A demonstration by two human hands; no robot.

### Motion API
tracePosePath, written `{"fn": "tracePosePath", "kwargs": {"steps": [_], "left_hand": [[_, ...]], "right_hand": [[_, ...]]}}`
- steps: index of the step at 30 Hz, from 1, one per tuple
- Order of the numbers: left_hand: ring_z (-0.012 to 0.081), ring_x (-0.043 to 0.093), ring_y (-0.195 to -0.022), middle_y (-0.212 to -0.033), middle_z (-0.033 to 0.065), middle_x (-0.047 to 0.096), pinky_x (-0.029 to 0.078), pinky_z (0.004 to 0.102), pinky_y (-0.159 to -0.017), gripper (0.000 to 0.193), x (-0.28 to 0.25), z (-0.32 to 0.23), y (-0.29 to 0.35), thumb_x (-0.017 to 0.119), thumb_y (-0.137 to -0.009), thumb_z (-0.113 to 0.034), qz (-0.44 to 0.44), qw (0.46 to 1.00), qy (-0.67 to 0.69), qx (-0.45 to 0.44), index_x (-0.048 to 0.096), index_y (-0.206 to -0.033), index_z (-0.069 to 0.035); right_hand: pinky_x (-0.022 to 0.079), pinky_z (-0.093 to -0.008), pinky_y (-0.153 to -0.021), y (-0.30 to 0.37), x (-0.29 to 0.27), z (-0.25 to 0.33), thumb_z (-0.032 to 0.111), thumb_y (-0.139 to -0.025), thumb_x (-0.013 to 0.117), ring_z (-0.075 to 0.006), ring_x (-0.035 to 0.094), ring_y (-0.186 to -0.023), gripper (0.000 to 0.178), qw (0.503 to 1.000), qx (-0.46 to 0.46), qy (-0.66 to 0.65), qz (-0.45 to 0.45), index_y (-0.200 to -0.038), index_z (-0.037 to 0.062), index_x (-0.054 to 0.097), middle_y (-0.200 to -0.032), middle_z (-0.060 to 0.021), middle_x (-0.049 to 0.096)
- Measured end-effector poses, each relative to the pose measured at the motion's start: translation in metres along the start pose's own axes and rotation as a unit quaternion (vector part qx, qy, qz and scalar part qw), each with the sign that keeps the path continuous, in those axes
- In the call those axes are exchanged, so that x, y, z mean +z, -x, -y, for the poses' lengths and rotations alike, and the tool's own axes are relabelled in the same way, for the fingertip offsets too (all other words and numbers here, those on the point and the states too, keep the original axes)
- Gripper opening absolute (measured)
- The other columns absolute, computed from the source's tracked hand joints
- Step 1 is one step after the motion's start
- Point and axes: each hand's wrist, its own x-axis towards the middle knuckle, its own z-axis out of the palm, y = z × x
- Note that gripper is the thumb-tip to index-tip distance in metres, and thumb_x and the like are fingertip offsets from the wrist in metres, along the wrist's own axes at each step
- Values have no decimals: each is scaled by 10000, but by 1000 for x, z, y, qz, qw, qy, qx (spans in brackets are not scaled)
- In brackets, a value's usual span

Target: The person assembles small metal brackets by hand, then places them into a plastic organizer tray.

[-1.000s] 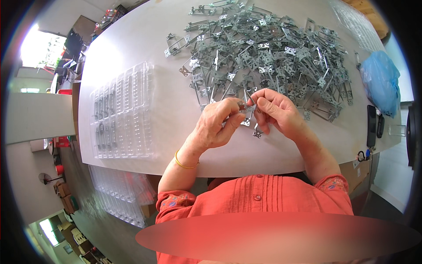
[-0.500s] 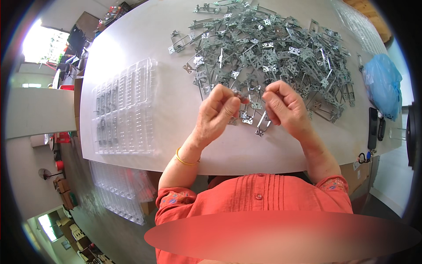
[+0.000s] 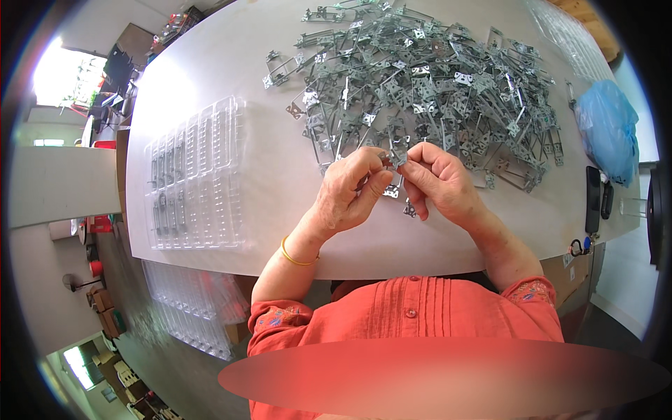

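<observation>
My left hand [image 3: 352, 187] and my right hand [image 3: 442, 183] meet at the near edge of a heap of grey metal brackets [image 3: 448, 91]. Between their fingertips is a small metal bracket [image 3: 397, 152], pinched by both. My fingers hide part of it, so I cannot tell its full shape. Just below the fingertips, a few loose bracket ends show on the white table [image 3: 336, 241]. To the left lies a clear plastic tray [image 3: 227, 203]; its left-hand slots hold several metal pieces [image 3: 169, 210].
At the right stand a blue plastic bag [image 3: 607, 133], a black phone [image 3: 593, 199] and a bunch of keys [image 3: 579, 246]. Clear plastic packaging [image 3: 570, 38] lies at the far right. More clear trays [image 3: 185, 308] sit below the table's left front edge.
My two hands have come together, the right one moving left and the left one slightly lower. The bracket now shows between their fingertips.
</observation>
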Motion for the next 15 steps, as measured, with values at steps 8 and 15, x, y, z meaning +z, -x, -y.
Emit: {"fn": "tracePosePath", "kwargs": {"steps": [8,15], "left_hand": [[55,432,-642,-745,6,561,410,245,-562,176,-6,5,6,644,-978,-108,-81,982,100,-141,520,-890,-21],[62,491,-660,-746,-1,550,433,230,-584,215,-1,-7,5,653,-985,-157,9,981,89,-172,511,-892,-24]], "right_hand": [[467,-228,-568,-1,-9,-5,120,-992,615,-79,574,-652,72,984,-138,98,-57,-1020,56,600,-858,-31,642],[508,-265,-714,-8,-11,-5,-8,-884,698,-147,602,-889,159,875,-377,304,-9,-1018,68,658,-1131,-88,611]]}}
